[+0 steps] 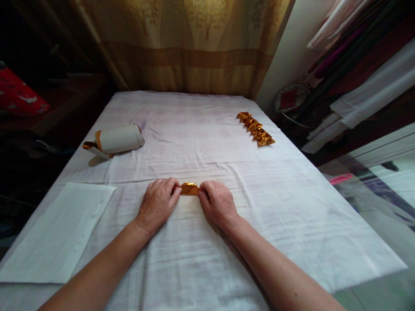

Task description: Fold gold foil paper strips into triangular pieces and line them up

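A small folded piece of gold foil paper (189, 189) lies between my hands, just above or on the white cloth. My left hand (158, 199) pinches its left end between thumb and fingers. At the other end, my right hand (218, 201) is closed on the foil in the same way; both tips are covered by my fingers. A row of several folded gold foil pieces (255, 128) rests at the far right of the table. Towards the far left lies a roll or bundle of paper with a pale outside and gold inside (121, 139).
The table (194, 142) is covered with a wrinkled white cloth. A sheet of printed paper (58, 233) lies at the near left. A patterned curtain (201, 47) hangs behind, clothes (366, 95) hang at the right, and a red patterned object (21, 93) stands at the left.
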`<state>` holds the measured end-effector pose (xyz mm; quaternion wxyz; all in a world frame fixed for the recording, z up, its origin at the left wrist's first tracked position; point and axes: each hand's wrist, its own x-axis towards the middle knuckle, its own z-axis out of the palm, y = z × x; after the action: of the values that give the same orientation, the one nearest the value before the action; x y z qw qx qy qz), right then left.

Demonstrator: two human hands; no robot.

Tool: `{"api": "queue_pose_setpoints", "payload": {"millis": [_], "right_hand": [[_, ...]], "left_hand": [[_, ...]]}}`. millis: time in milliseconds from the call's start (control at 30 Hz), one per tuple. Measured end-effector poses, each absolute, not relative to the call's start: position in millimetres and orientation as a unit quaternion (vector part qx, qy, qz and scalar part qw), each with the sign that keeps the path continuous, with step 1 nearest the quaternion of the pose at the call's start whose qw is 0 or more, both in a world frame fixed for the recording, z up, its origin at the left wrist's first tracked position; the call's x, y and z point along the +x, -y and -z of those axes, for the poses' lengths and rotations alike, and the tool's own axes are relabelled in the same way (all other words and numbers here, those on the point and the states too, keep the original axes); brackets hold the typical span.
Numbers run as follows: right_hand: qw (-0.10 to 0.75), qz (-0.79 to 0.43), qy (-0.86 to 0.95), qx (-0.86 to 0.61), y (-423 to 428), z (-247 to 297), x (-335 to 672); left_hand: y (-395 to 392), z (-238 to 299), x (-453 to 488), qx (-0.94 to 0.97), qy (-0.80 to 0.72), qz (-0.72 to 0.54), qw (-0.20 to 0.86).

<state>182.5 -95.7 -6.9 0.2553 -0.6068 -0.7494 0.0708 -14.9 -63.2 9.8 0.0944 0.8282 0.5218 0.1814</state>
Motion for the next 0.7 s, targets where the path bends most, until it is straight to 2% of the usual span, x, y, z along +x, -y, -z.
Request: {"api": "queue_pose_setpoints", "payload": {"millis": [533,700], "right_hand": [[0.206,-0.048,0.764,-0.610,94.7,4.3,180.4],[0.212,-0.036,0.813,-0.541,102.2,1.2,173.5]], "left_hand": [[59.1,-9.2,-13.6,0.832,-0.525,-0.162,0.079],[58.7,-8.7,-12.4,0.832,-0.523,-0.168,0.073]]}}
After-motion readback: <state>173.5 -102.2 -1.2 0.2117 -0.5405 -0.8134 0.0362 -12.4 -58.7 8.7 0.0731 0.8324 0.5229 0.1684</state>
